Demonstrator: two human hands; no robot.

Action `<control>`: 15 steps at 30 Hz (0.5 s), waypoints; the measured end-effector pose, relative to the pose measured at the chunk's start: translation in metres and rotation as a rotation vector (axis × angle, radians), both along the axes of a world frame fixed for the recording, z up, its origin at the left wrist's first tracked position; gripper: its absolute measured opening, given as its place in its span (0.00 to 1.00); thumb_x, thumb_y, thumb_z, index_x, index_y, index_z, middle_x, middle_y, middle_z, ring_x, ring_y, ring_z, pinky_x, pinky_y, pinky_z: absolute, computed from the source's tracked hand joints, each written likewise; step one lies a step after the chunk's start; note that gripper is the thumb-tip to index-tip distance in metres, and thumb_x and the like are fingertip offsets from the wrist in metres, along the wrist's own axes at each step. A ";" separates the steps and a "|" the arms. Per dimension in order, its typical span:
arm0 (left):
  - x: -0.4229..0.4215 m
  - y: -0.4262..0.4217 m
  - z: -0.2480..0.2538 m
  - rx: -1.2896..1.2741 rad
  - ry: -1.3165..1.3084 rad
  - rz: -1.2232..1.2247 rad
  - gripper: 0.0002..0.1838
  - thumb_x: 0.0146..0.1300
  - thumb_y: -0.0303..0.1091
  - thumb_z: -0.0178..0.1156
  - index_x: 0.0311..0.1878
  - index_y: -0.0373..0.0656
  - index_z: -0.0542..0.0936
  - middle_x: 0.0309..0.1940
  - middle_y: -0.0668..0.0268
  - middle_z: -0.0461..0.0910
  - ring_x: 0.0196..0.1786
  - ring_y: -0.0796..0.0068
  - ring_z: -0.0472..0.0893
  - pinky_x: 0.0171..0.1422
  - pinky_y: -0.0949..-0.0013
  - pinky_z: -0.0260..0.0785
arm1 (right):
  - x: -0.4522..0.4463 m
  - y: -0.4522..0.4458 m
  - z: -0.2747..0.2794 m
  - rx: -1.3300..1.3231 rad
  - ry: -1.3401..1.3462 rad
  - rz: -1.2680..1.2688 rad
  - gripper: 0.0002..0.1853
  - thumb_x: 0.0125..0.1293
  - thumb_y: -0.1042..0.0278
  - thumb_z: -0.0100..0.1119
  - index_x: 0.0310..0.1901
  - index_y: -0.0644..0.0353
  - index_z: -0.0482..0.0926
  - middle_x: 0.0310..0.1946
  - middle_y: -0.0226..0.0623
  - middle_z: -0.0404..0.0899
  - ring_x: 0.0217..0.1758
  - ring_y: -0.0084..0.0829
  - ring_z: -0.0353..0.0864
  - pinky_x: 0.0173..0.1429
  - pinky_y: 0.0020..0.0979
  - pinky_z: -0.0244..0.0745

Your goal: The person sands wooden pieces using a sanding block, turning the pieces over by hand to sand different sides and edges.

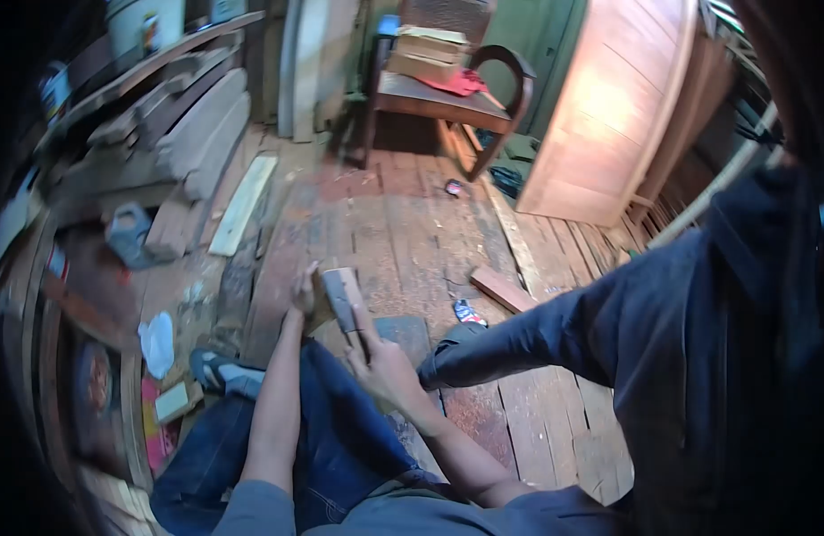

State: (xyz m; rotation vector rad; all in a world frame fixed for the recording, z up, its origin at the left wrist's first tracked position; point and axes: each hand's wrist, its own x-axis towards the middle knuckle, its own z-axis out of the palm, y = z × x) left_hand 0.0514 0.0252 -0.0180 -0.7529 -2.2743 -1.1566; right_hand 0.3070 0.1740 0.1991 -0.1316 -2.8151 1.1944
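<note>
My right hand grips a small wooden block with a dark grey face, tilted upward in front of my knees. One finger lies along the block's side. Just left of the block is my left hand, its fingers pointing up and apart; no object shows clearly in it. Whether the left hand touches the block's far edge cannot be made out. I sit low, with my blue jeans below both hands.
Another person's leg in dark trousers stands close on the right. A reddish wood piece lies on the plank floor. Stacked timber is at left. A chair holds boxes; a wooden panel leans at back right.
</note>
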 end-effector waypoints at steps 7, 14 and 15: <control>0.022 0.011 0.051 0.208 -0.340 -0.023 0.28 0.78 0.43 0.38 0.60 0.31 0.80 0.60 0.42 0.80 0.67 0.47 0.78 0.75 0.56 0.66 | 0.000 0.002 -0.008 0.024 0.020 0.031 0.42 0.71 0.62 0.61 0.82 0.47 0.51 0.35 0.61 0.84 0.41 0.61 0.86 0.45 0.50 0.80; 0.017 0.006 0.038 0.122 -0.188 -0.013 0.23 0.76 0.38 0.45 0.62 0.33 0.79 0.59 0.43 0.81 0.64 0.45 0.80 0.71 0.54 0.69 | -0.001 0.001 -0.007 0.029 0.015 0.029 0.42 0.71 0.62 0.61 0.82 0.48 0.52 0.32 0.62 0.83 0.36 0.60 0.86 0.43 0.50 0.79; 0.014 0.005 0.030 0.072 -0.092 -0.001 0.21 0.75 0.35 0.48 0.62 0.33 0.79 0.58 0.43 0.82 0.62 0.45 0.80 0.69 0.53 0.71 | -0.001 0.000 -0.006 0.028 0.023 0.032 0.42 0.71 0.62 0.61 0.82 0.49 0.52 0.32 0.62 0.83 0.37 0.60 0.86 0.43 0.50 0.79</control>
